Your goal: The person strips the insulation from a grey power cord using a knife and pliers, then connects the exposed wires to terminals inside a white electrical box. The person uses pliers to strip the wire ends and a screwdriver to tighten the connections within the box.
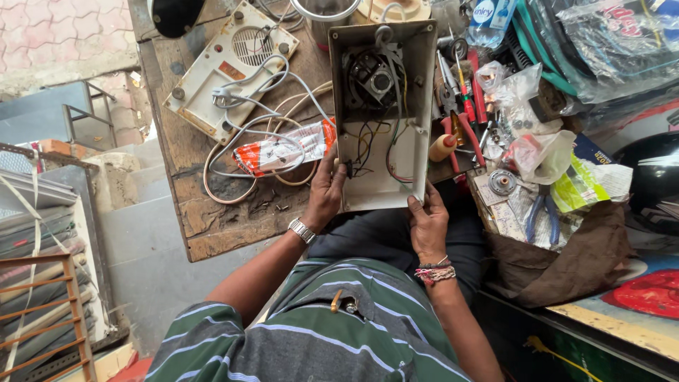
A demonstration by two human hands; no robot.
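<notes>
Two hands on opened cream appliance housing (385, 113), cavity up, near end propped toward the body, far end on wooden worktop (191, 152). Left hand (327, 192) clamped on lower left edge beside internal wiring (371, 145). Right hand (427, 226) clamped on lower right corner. Red-handled pliers (460, 124) just right of housing.

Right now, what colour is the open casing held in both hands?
Off-white casing, dark wiring inside; the head view shows it.
</notes>
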